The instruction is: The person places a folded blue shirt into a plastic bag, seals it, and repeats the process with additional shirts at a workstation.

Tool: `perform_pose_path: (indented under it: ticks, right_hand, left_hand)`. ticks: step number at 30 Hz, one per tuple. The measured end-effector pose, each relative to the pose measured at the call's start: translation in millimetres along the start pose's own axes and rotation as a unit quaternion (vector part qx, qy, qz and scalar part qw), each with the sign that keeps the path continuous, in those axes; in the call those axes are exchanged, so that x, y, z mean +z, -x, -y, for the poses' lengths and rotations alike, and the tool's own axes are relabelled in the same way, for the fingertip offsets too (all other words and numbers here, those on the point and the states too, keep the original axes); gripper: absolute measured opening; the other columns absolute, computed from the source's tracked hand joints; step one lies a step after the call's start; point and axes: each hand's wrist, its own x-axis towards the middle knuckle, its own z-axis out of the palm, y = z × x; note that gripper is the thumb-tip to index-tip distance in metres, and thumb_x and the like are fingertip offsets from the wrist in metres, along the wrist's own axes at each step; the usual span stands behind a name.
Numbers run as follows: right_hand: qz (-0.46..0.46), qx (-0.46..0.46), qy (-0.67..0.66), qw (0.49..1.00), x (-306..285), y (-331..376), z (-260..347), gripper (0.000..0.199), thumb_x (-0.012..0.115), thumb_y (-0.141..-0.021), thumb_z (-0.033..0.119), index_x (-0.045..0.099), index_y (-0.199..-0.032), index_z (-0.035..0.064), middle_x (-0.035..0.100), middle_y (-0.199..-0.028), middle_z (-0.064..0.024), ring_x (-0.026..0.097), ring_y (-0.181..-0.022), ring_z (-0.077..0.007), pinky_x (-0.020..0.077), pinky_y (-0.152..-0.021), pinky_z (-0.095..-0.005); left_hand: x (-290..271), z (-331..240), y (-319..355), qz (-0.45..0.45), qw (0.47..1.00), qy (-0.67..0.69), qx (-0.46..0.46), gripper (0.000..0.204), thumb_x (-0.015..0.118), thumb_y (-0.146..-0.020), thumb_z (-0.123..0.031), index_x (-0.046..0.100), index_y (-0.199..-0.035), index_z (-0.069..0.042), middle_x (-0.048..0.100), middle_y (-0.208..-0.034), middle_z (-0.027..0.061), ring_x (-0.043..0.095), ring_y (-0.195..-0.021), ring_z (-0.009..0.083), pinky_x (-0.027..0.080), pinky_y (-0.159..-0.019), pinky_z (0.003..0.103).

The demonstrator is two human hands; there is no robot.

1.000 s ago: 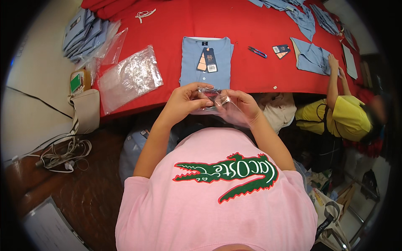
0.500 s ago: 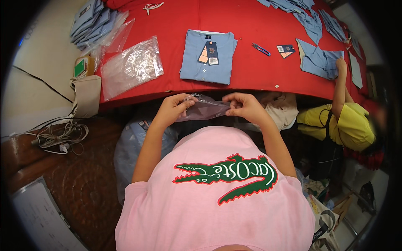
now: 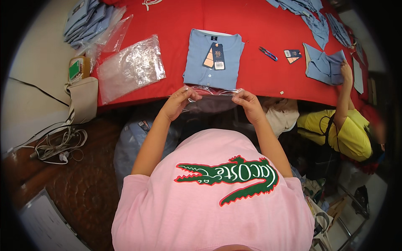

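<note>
While both hands hover at the near edge of the red table (image 3: 268,29), a clear plastic bag (image 3: 211,98) is stretched between them: the left hand (image 3: 178,100) pinches its left corner, the right hand (image 3: 247,102) its right corner, fingers closed on the film. The bag hangs just below the table's edge (its lower part looks dim and is hard to make out). On the table just beyond the bag lies a folded blue shirt (image 3: 213,62) with a tag. Left of that shirt lies a crinkled clear bag (image 3: 130,69); right of it, small scissors (image 3: 268,53).
</note>
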Motion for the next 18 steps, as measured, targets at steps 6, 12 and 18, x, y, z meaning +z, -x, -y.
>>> perform_pose_path:
  ticks: [6,12,18]
  right_hand:
    - [0.093,0.052,-0.17,0.98,28,-15,15,0.012,0.071,-0.103,0.02,0.065,-0.102,0.01,0.074,-0.09,-0.0075,0.068,-0.082,-0.0129,0.0531,-0.076,-0.0267]
    - [-0.111,0.102,-0.044,0.988,12,-26,-9,0.011,0.071,-0.105,0.015,0.067,-0.113,0.0085,0.072,-0.091,-0.0033,0.061,-0.069,-0.0051,0.0404,-0.057,-0.0197]
    - [-0.099,0.068,-0.012,0.993,-9,-29,-25,0.008,0.069,-0.107,0.016,0.068,-0.112,0.0103,0.071,-0.093,-0.0019,0.059,-0.067,-0.0044,0.0381,-0.054,-0.0188]
  left_hand:
    - [-20,25,-13,0.057,0.975,0.176,-0.124,0.042,0.048,-0.116,-0.041,0.058,-0.089,-0.011,0.044,-0.055,-0.0038,0.066,-0.059,0.0171,0.059,-0.101,0.045]
    - [-31,7,-17,-0.044,0.987,-0.075,-0.132,0.037,0.048,-0.117,-0.032,0.072,-0.117,-0.003,0.057,-0.067,-0.0015,0.061,-0.06,0.0114,0.059,-0.089,0.034]
    - [-35,2,-36,-0.058,0.989,-0.126,-0.048,0.029,0.057,-0.114,-0.023,0.072,-0.121,0.0,0.073,-0.089,0.0058,0.07,-0.077,0.0117,0.057,-0.073,0.028]
